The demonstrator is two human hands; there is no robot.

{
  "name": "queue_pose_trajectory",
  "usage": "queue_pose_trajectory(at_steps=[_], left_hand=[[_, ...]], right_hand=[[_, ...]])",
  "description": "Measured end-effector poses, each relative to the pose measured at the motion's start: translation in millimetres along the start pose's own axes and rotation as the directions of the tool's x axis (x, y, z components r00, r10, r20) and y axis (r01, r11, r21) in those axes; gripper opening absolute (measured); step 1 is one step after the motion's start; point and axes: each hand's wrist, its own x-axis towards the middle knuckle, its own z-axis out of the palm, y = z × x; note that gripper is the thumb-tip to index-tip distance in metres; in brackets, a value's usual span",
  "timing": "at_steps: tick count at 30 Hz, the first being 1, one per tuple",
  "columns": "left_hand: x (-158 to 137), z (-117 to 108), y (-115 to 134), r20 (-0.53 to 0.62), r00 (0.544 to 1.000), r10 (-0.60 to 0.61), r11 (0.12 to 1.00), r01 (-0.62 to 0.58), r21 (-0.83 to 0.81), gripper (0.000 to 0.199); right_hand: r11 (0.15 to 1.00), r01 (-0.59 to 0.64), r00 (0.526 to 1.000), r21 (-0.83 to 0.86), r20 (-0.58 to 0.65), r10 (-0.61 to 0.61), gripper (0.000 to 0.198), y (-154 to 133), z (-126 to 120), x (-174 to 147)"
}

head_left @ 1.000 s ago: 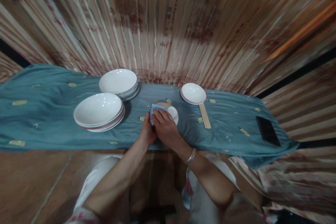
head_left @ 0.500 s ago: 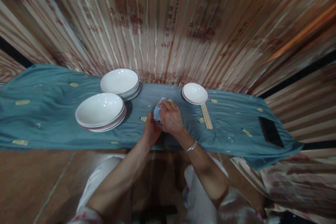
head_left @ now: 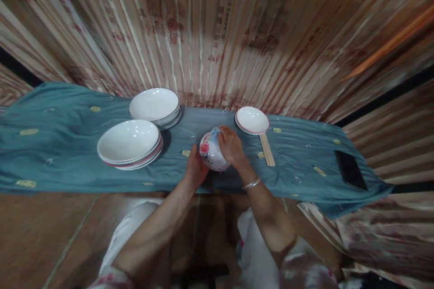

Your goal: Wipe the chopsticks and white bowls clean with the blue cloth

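A white bowl (head_left: 214,156) with a red flower print is tilted on its side near the front middle of the table, its outer wall facing me. My left hand (head_left: 197,165) grips it from the left, thumb up along the side. At its upper right, my right hand (head_left: 232,145) is closed on a light blue cloth (head_left: 215,132) pressed against the bowl near the rim. Most of the cloth is hidden behind the fingers. A silver bracelet (head_left: 251,184) sits on the right wrist.
Left of my hands stand two stacks of white plates, a nearer stack (head_left: 129,142) and a farther stack (head_left: 155,106). To the right are small white dishes (head_left: 252,120), chopsticks (head_left: 267,150) and a black phone (head_left: 351,170) on the teal tablecloth (head_left: 77,144). A curtain hangs behind.
My right hand has moved right with the cloth, from over the bowl's flowered side to its upper right edge. The flower print is now uncovered. My left hand stays in place.
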Motion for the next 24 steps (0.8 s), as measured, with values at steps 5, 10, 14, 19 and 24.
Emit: queue_pose_trajectory(at_steps=[5, 10, 14, 19, 24], left_hand=[[0.2, 0.6, -0.2, 0.014, 1.000, 0.016, 1.000, -0.016, -0.006, 0.054], [2.1, -0.5, -0.5, -0.002, 1.000, 0.014, 1.000, -0.014, -0.028, 0.054], [3.6, -2.9, -0.3, -0.014, 1.000, 0.006, 0.999, -0.007, -0.031, 0.052], [4.9, -4.6, 0.2, -0.052, 0.999, -0.001, 1.000, 0.001, -0.009, 0.052], [5.8, -5.8, 1.0, -0.063, 0.998, -0.005, 1.000, 0.005, 0.000, 0.052]], right_hand=[[0.999, -0.034, 0.999, 0.013, 0.002, 0.034, 0.028, 6.7, 1.0, 0.8], [0.993, -0.122, 0.990, 0.009, 0.074, 0.121, 0.027, 14.1, -2.7, 1.6], [0.980, -0.197, 0.973, -0.018, 0.118, 0.198, 0.027, 20.8, -4.4, 1.2], [0.974, -0.213, 0.967, -0.072, 0.128, 0.221, 0.028, 32.1, -2.7, -5.3], [0.993, -0.113, 0.991, -0.042, 0.066, 0.116, 0.031, 49.4, 3.6, -18.4]])
